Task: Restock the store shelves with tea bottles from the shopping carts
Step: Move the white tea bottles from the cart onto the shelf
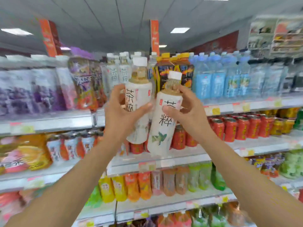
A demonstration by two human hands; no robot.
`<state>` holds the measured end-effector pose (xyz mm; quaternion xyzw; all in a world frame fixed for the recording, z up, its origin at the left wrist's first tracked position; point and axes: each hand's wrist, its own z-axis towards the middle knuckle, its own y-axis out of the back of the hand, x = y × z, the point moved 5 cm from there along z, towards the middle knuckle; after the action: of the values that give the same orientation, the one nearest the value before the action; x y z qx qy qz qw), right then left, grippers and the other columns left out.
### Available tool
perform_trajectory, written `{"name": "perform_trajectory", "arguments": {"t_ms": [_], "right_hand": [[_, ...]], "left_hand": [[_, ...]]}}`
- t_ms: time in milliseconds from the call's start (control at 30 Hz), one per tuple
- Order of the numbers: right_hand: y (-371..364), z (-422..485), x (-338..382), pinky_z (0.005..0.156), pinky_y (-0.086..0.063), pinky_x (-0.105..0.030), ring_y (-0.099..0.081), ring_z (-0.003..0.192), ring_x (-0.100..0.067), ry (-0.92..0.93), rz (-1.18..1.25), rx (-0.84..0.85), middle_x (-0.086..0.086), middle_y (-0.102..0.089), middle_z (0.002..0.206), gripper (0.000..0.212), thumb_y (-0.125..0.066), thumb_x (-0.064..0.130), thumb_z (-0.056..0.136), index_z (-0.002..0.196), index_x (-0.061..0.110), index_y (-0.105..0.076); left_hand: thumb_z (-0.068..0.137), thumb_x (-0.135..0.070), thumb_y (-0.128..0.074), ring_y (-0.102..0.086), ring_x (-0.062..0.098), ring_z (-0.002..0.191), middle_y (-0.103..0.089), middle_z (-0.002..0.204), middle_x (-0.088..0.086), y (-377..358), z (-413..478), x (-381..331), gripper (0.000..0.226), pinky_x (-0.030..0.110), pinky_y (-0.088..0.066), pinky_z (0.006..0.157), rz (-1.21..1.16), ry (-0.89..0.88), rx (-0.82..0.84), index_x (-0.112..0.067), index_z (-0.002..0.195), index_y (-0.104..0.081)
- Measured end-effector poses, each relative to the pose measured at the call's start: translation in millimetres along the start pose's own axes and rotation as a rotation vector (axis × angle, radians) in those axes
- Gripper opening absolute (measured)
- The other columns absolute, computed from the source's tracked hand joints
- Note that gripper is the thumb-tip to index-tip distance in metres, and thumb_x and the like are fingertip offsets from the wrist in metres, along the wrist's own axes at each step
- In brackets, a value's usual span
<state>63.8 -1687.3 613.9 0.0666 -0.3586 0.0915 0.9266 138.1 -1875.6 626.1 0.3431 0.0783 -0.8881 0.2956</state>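
I hold two white-labelled tea bottles with white caps up in front of the shelves. My left hand (pixel 122 115) grips the left tea bottle (pixel 139 89), which stands upright. My right hand (pixel 186 110) grips the right tea bottle (pixel 164 128), tilted slightly so its cap leans right. The two bottles touch at their sides. Matching tea bottles (pixel 118 71) stand on the top shelf (pixel 65 121) just behind them. No shopping cart is in view.
Purple drink packs (pixel 32 90) fill the top shelf's left, blue water bottles (pixel 218 76) its right. Red cans (pixel 237 128) line the second shelf. Yellow, orange and green bottles (pixel 147 184) stand lower down. Orange hanging signs (pixel 155 36) are overhead.
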Motion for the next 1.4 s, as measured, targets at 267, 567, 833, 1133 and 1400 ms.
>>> {"name": "perform_trajectory", "arguments": {"t_ms": [267,567,833,1133,1400], "right_hand": [[-85.6,102.5,29.1,0.092,-0.056,-0.039,-0.062,0.114,-0.012,0.178,-0.057,0.006,0.007,-0.062,0.129,0.070,-0.079,0.036,0.077,0.139,0.025,-0.048],[-120.0,172.3,-24.7,0.102,-0.049,-0.045,-0.055,0.125,-0.013,0.089,-0.191,0.007,0.005,-0.059,0.135,0.081,-0.079,0.047,0.071,0.142,0.024,-0.046],[-131.6,198.3,-66.2,0.102,-0.048,-0.048,-0.057,0.122,-0.017,-0.012,-0.207,0.066,-0.001,-0.059,0.135,0.084,-0.079,0.050,0.069,0.141,0.025,-0.044],[-148.4,214.1,-82.1,0.099,-0.051,-0.041,-0.053,0.119,-0.015,-0.074,-0.193,0.116,0.000,-0.054,0.136,0.071,-0.074,0.030,0.083,0.145,0.027,-0.040],[-153.2,210.9,-84.5,0.111,-0.038,-0.048,-0.034,0.140,-0.019,-0.109,-0.207,0.177,0.002,-0.033,0.155,0.076,-0.070,0.034,0.086,0.150,0.029,-0.029]], "left_hand": [[0.064,-0.046,-0.085,-0.068,0.004,0.091,-0.069,0.102,-0.014,70.3,94.6,18.5,0.068,0.043,-0.058,0.082,0.109,-0.045,-0.144,-0.028,0.117,-0.045],[0.073,-0.041,-0.081,-0.066,0.023,0.101,-0.066,0.117,-0.001,49.0,140.0,77.2,0.071,0.035,-0.050,0.078,0.335,0.011,-0.170,-0.017,0.123,-0.038],[0.076,-0.039,-0.080,-0.063,0.033,0.108,-0.064,0.123,0.009,36.3,162.8,106.0,0.075,0.043,-0.050,0.084,0.450,0.050,-0.225,-0.010,0.129,-0.036],[0.085,-0.041,-0.070,-0.055,0.038,0.119,-0.053,0.134,0.020,26.0,174.4,120.8,0.081,0.046,-0.047,0.092,0.583,0.150,-0.260,-0.002,0.141,-0.026],[0.081,-0.018,-0.074,-0.033,0.037,0.139,-0.029,0.152,0.022,28.6,163.3,124.5,0.104,0.042,-0.030,0.113,0.630,0.126,-0.109,-0.004,0.153,0.001]]}}
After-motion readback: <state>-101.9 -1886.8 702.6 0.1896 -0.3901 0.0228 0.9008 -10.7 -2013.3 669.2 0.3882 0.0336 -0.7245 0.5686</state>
